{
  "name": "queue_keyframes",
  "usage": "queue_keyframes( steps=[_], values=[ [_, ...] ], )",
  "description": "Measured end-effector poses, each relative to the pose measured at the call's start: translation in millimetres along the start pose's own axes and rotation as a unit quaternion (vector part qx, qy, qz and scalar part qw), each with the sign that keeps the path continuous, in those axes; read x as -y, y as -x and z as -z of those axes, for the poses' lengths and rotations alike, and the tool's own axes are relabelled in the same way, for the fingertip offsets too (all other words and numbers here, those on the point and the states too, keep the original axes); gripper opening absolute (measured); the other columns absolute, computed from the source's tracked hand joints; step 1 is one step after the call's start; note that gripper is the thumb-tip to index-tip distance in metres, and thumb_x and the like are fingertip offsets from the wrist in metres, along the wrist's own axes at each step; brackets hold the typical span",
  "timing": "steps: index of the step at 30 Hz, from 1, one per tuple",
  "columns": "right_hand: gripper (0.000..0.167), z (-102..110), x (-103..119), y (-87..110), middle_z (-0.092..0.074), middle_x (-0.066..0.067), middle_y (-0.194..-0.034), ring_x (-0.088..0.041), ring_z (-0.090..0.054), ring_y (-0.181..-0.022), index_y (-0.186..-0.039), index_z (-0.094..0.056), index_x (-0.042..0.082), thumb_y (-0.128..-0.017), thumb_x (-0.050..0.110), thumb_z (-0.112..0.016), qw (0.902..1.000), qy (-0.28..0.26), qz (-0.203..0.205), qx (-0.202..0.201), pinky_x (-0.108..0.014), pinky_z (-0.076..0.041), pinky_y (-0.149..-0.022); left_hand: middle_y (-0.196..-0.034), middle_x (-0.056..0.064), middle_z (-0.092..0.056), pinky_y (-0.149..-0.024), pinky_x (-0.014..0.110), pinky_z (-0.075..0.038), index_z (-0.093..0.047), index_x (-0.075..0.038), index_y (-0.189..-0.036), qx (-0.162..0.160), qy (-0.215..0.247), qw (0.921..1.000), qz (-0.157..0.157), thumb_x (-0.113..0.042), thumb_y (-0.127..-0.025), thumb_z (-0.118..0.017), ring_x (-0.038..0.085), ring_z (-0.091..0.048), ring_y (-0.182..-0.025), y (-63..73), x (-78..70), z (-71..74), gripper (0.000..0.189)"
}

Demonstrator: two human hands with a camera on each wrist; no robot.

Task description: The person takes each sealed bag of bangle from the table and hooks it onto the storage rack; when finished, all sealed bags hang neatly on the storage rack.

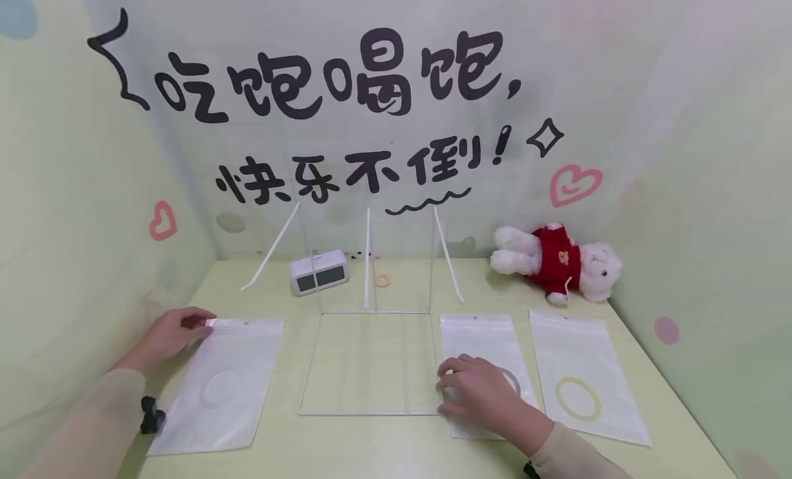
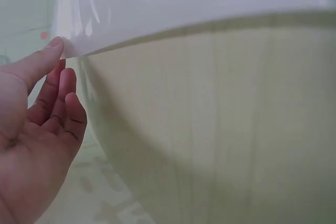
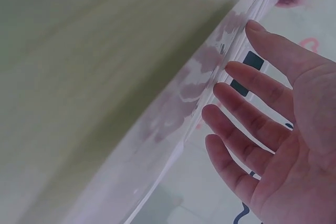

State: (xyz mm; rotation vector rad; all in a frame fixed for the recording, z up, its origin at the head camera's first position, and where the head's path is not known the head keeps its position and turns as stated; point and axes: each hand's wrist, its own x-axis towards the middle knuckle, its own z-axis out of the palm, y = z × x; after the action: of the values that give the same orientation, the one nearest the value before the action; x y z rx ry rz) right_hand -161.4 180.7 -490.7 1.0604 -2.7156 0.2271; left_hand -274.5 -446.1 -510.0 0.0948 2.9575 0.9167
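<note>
At the left, my left hand (image 1: 176, 336) pinches the top left corner of a white zip bag (image 1: 241, 355) between thumb and fingers. A pale ring (image 1: 223, 388) shows through that bag. In the left wrist view the bag's corner (image 2: 79, 40) sits at the thumb tip, with its edge raised off the table. My right hand (image 1: 479, 393) lies over a second white zip bag (image 1: 476, 333), covering part of a grey ring (image 1: 510, 379) there. Its fingers are spread and relaxed, with fingertips (image 3: 220, 90) right at the bag's edge in the right wrist view.
Between the hands stands a white wire rack (image 1: 404, 362) with three slanting prongs. A third zip bag (image 1: 612, 355) with a yellow ring (image 1: 578, 398) lies at the right. Behind are a white digital clock (image 1: 320, 271), a small orange ring (image 1: 383, 280) and a plush toy (image 1: 557, 262).
</note>
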Motion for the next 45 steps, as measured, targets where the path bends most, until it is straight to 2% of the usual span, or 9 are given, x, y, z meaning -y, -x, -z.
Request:
queue_keyframes(
  steps=[6, 11, 17, 23, 26, 31, 34, 41, 45],
  values=[
    [0.028, 1.1, 0.6, -1.2, -0.072, 0.008, -0.107, -0.014, -0.064, -0.097, -0.094, -0.081, 0.023, -0.075, 0.044, -0.086, 0.9999, 0.014, 0.001, 0.007, -0.034, -0.054, -0.08, -0.112, 0.015, -0.071, -0.07, 0.018, -0.055, -0.067, -0.003, -0.124, -0.008, 0.01, 0.9999, 0.008, -0.03, -0.098, -0.072, 0.02, -0.061, -0.096, 6.6, 1.9, 2.6, 0.038],
    [0.03, 0.5, 0.1, -1.2, -0.072, 0.009, -0.109, -0.014, -0.064, -0.099, -0.094, -0.08, 0.024, -0.075, 0.046, -0.085, 0.9997, 0.019, -0.001, 0.012, -0.035, -0.053, -0.082, -0.112, 0.014, -0.071, -0.07, 0.018, -0.055, -0.068, -0.004, -0.123, -0.02, 0.018, 0.9996, 0.003, -0.031, -0.1, -0.07, 0.015, -0.061, -0.092, 14.4, -6.7, 8.2, 0.036],
    [0.029, -0.1, -0.2, -1.8, -0.072, 0.01, -0.109, -0.014, -0.064, -0.1, -0.094, -0.08, 0.025, -0.075, 0.047, -0.085, 0.9996, 0.022, -0.005, 0.015, -0.036, -0.053, -0.083, -0.114, 0.015, -0.071, -0.071, 0.018, -0.057, -0.067, -0.005, -0.125, -0.027, 0.034, 0.999, 0.009, -0.038, -0.1, -0.068, 0.006, -0.061, -0.09, 22.2, -19.4, 14.5, 0.042],
    [0.029, 1.0, -0.2, -1.5, -0.072, 0.008, -0.109, -0.015, -0.064, -0.099, -0.094, -0.08, 0.024, -0.075, 0.045, -0.086, 0.9998, 0.014, -0.006, 0.012, -0.036, -0.052, -0.082, -0.11, 0.014, -0.073, -0.069, 0.017, -0.056, -0.069, -0.005, -0.121, -0.047, 0.026, 0.9984, -0.018, -0.036, -0.1, -0.068, -0.004, -0.059, -0.085, 28.4, -25.2, 19.9, 0.038],
    [0.029, 1.3, -0.2, -0.8, -0.072, 0.008, -0.108, -0.015, -0.064, -0.098, -0.094, -0.08, 0.024, -0.075, 0.045, -0.086, 0.9999, 0.013, 0.001, 0.009, -0.035, -0.053, -0.082, -0.109, 0.013, -0.073, -0.068, 0.018, -0.056, -0.07, -0.006, -0.12, -0.058, 0.018, 0.9978, -0.028, -0.036, -0.1, -0.069, -0.005, -0.059, -0.083, 34.1, -31.1, 22.6, 0.036],
    [0.029, 2.3, -0.4, -0.4, -0.072, 0.008, -0.108, -0.015, -0.064, -0.099, -0.094, -0.08, 0.024, -0.075, 0.044, -0.087, 0.9999, 0.014, 0.005, 0.008, -0.034, -0.054, -0.081, -0.11, 0.013, -0.072, -0.067, 0.02, -0.058, -0.068, -0.009, -0.123, -0.07, 0.021, 0.9969, -0.029, -0.04, -0.1, -0.067, 0.009, -0.063, -0.085, 46.0, -50.5, 28.9, 0.038],
    [0.029, 3.1, -0.8, -0.7, -0.072, 0.008, -0.109, -0.015, -0.064, -0.1, -0.094, -0.08, 0.023, -0.075, 0.044, -0.087, 0.9998, 0.016, 0.004, 0.012, -0.034, -0.054, -0.081, -0.108, 0.012, -0.072, -0.066, 0.02, -0.057, -0.069, -0.011, -0.121, -0.084, 0.016, 0.9954, -0.044, -0.038, -0.1, -0.068, 0.015, -0.065, -0.085, 51.3, -63.3, 34.3, 0.034],
    [0.029, 1.8, -0.7, -0.6, -0.072, 0.008, -0.109, -0.016, -0.064, -0.1, -0.094, -0.08, 0.024, -0.076, 0.045, -0.086, 0.9998, 0.014, 0.008, 0.01, -0.034, -0.054, -0.08, -0.104, 0.004, -0.073, -0.065, 0.015, -0.053, -0.073, -0.015, -0.115, -0.113, -0.007, 0.99, -0.084, -0.032, -0.099, -0.071, -0.006, -0.06, -0.081, 63.1, -95.2, 49.2, 0.023],
    [0.03, 1.0, -0.1, -0.7, -0.073, 0.008, -0.11, -0.015, -0.064, -0.101, -0.095, -0.08, 0.024, -0.075, 0.045, -0.086, 0.9998, 0.013, 0.003, 0.013, -0.034, -0.054, -0.081, -0.1, -0.003, -0.073, -0.065, 0.013, -0.053, -0.073, -0.016, -0.114, -0.121, -0.011, 0.9883, -0.092, -0.031, -0.098, -0.072, -0.01, -0.059, -0.082, 71.6, -113.0, 55.3, 0.022]
  ],
)
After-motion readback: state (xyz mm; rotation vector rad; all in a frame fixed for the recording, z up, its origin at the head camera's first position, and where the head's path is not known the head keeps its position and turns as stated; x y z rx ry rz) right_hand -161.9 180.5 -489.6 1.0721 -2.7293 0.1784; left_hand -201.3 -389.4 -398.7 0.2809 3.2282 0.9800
